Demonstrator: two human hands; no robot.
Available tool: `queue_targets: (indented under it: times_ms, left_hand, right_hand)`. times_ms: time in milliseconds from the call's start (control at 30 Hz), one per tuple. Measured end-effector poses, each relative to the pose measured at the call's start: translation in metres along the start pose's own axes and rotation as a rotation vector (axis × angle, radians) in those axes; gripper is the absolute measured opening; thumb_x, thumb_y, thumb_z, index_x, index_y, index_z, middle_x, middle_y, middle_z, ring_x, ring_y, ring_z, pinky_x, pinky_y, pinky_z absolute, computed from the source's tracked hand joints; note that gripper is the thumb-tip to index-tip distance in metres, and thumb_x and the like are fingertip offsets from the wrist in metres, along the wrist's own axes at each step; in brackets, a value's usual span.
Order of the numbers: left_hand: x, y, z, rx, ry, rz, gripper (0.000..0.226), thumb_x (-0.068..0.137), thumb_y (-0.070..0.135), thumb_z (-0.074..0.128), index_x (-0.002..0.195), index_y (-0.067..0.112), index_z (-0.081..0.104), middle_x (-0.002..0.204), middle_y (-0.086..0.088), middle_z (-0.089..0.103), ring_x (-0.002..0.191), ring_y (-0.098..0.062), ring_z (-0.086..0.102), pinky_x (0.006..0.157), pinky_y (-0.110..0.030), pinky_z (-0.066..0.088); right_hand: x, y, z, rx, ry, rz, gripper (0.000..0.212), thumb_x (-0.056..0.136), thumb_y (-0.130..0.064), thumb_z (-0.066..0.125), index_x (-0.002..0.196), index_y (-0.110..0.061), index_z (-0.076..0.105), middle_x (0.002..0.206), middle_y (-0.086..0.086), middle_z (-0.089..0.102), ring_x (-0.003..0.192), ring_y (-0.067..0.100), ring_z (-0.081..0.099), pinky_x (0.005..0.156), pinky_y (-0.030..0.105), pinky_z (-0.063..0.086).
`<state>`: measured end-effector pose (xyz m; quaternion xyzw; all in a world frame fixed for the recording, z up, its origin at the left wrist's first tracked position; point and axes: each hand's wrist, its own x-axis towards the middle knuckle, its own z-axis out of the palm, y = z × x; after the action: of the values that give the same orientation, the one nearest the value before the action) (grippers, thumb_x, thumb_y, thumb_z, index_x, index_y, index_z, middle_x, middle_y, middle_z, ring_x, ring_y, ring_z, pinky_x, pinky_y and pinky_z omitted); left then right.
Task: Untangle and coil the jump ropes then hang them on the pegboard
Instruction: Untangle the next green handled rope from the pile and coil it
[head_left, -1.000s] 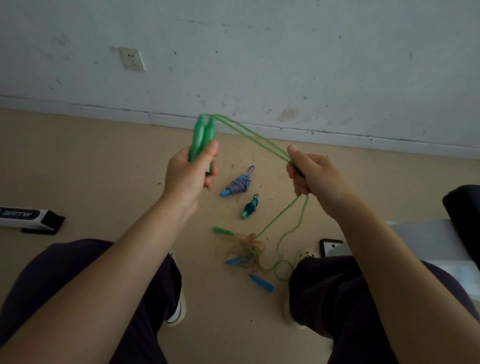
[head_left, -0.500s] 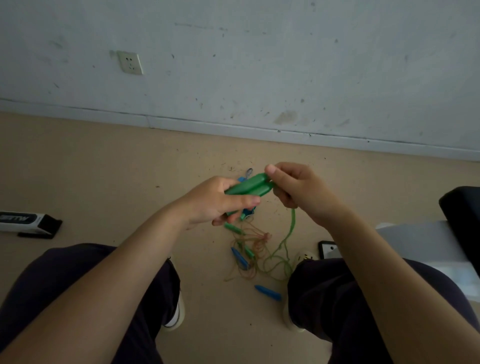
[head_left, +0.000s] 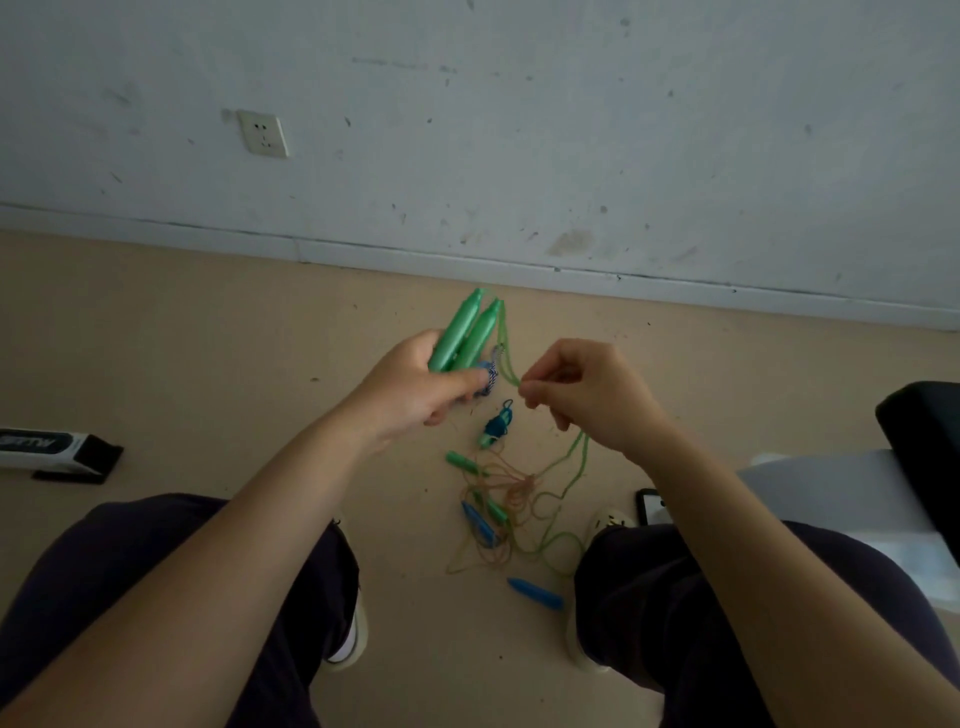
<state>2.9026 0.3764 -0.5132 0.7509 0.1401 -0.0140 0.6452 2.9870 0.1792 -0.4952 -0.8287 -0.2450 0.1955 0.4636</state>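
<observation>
Gripping both green handles (head_left: 467, 335) together in left hand (head_left: 415, 395), fingers curled round lower ends, tips pointing up and away toward wall (head_left: 519, 130). Pinching doubled green cord (head_left: 506, 353) between thumb and forefinger of right hand (head_left: 587, 395), remaining fingers loosely curled. Cord leaving handle tips, dropping in a short slack span to the pinch just right of the handles, then trailing below the right hand down to floor (head_left: 208, 338) between the knees. Long axis of handles lying nearly upright, so likely winding cord along or across that axis. Slack passing into loose tangle (head_left: 511, 493) with orange cord and other handles; snagging probable. Two small bundled ropes (head_left: 496, 423) lying beyond, near left hand. Pegboard not in view.
</observation>
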Motion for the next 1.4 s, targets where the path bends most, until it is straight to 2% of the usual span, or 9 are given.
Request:
queue_targets:
  times_ms: [167,300,400,567,700,800,967,1167,1400]
  left_hand:
    - [-0.005,-0.001,0.002,0.456,-0.284,-0.108,0.029,0.08,0.036,0.082,0.098,0.022,0.064,0.066,0.009,0.064,0.054,-0.006,0.052,0.045,-0.019,0.039]
    - [-0.008,0.003,0.01,0.473,-0.412,-0.092,0.037,0.082,0.055,0.075,0.101,0.023,0.067,0.057,0.009,0.063,0.048,-0.002,0.051,0.047,-0.018,0.038]
    - [-0.01,0.006,0.011,0.498,-0.447,-0.062,0.037,0.086,0.066,0.062,0.095,0.03,0.067,0.056,0.007,0.063,0.047,-0.006,0.049,0.05,-0.022,0.039]
    - [-0.016,0.01,0.017,0.362,-0.484,-0.054,0.046,0.079,0.081,0.051,0.072,0.039,0.069,0.055,0.001,0.061,0.044,-0.009,0.044,0.048,-0.023,0.036]
    - [-0.018,0.012,0.016,0.253,-0.468,-0.037,0.034,0.093,0.055,0.057,0.084,0.023,0.067,0.054,0.007,0.062,0.042,-0.002,0.05,0.045,-0.013,0.037]
    - [-0.015,0.012,0.009,0.168,-0.393,-0.042,0.017,0.102,0.037,0.053,0.102,0.021,0.059,0.06,0.007,0.064,0.046,-0.004,0.049,0.044,-0.018,0.033]
    - [-0.014,0.01,0.0,0.038,-0.287,-0.002,0.008,0.093,0.045,0.063,0.099,0.04,0.064,0.073,-0.003,0.066,0.051,-0.01,0.042,0.045,-0.02,0.029]
    - [-0.013,0.004,0.006,-0.057,-0.189,-0.008,0.044,0.08,0.049,0.069,0.117,0.028,0.062,0.072,0.006,0.07,0.054,-0.014,0.057,0.041,-0.022,0.038]
    - [-0.013,-0.002,0.012,-0.124,-0.248,-0.075,0.011,0.099,0.025,0.057,0.11,0.025,0.059,0.079,0.001,0.061,0.061,-0.008,0.051,0.048,-0.021,0.035]
  right_hand:
    - [-0.004,-0.007,-0.001,-0.013,-0.154,-0.137,0.008,0.087,-0.013,0.072,0.088,-0.021,0.074,0.076,-0.008,0.072,0.063,0.004,0.064,0.063,0.02,0.053]
    - [-0.005,-0.011,0.0,-0.037,-0.204,-0.275,0.018,0.089,-0.006,0.068,0.099,-0.019,0.075,0.092,-0.008,0.073,0.086,0.007,0.067,0.073,0.019,0.052]
    - [-0.004,-0.01,0.002,0.021,-0.161,-0.308,0.014,0.085,-0.004,0.071,0.093,-0.015,0.068,0.09,-0.003,0.07,0.088,0.01,0.067,0.072,0.018,0.048]
    - [-0.001,-0.005,0.0,0.087,-0.146,-0.259,0.011,0.082,-0.007,0.076,0.085,-0.013,0.067,0.085,0.0,0.07,0.085,0.016,0.068,0.077,0.028,0.055]
    - [0.0,-0.002,0.0,0.217,-0.167,-0.153,0.002,0.086,-0.015,0.073,0.085,-0.014,0.073,0.082,0.004,0.071,0.074,0.015,0.065,0.07,0.03,0.054]
    - [0.002,0.0,-0.004,0.313,-0.181,-0.101,0.012,0.087,-0.025,0.069,0.092,-0.016,0.075,0.088,0.005,0.073,0.078,0.017,0.065,0.072,0.03,0.052]
    - [0.001,0.002,-0.006,0.3,-0.23,-0.118,0.029,0.082,-0.024,0.073,0.109,-0.015,0.071,0.098,0.001,0.072,0.074,0.015,0.065,0.066,0.026,0.052]
    - [0.002,0.005,-0.001,0.32,-0.153,-0.116,0.026,0.086,-0.008,0.072,0.11,-0.017,0.071,0.104,0.006,0.073,0.078,0.014,0.066,0.069,0.028,0.053]
    - [0.001,0.003,-0.004,0.399,-0.271,-0.055,0.034,0.079,-0.012,0.077,0.113,-0.014,0.072,0.106,0.011,0.072,0.082,0.027,0.069,0.077,0.039,0.06]
